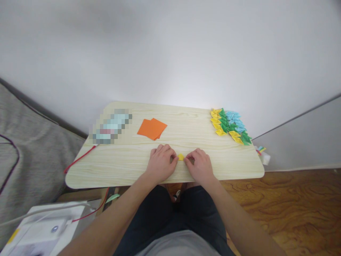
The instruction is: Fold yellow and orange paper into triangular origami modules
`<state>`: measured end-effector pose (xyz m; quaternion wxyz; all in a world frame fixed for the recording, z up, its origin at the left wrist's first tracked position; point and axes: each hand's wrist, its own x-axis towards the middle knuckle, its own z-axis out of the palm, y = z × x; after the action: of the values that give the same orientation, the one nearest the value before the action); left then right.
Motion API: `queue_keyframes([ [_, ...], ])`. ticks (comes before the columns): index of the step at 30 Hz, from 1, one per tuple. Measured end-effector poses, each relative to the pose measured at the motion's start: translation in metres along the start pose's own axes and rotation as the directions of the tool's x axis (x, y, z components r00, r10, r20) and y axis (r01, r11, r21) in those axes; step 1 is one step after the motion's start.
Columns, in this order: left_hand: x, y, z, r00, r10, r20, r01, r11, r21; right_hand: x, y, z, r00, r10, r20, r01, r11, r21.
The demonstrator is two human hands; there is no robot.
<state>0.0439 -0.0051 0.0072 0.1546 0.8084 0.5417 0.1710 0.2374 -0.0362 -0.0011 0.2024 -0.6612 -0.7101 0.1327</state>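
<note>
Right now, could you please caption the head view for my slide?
Left hand and right hand pinch a small yellow folded paper on a pale wooden table.

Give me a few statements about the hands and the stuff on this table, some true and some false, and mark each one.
1. The left hand and the right hand both pinch a small yellow paper piece. True.
2. The orange sheets lie under the right hand. False: they lie apart from both hands, beyond the left hand.
3. A pile of folded pieces in yellow, green and blue sits at the far right corner of the table. True.
4. The red cable hangs off the table's right side. False: it runs off the left side.
</note>
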Motion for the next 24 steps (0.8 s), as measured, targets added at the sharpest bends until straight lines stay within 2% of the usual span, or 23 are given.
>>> queue_keyframes([
  [5,0.001,-0.001,0.001,1.000,-0.015,0.001,0.015,1.000,0.006,-0.002,-0.003,0.000,0.999,0.021,-0.035,-0.020,1.000,0.018],
  [14,0.002,-0.003,0.000,1.000,-0.017,0.011,0.017,1.000,-0.008,-0.011,-0.002,0.003,0.997,-0.011,-0.082,0.016,0.998,0.057],
  [24,0.003,-0.004,0.000,1.000,-0.015,0.015,0.015,1.000,-0.018,-0.027,-0.003,-0.005,0.994,-0.085,-0.074,0.084,0.996,-0.024],
])
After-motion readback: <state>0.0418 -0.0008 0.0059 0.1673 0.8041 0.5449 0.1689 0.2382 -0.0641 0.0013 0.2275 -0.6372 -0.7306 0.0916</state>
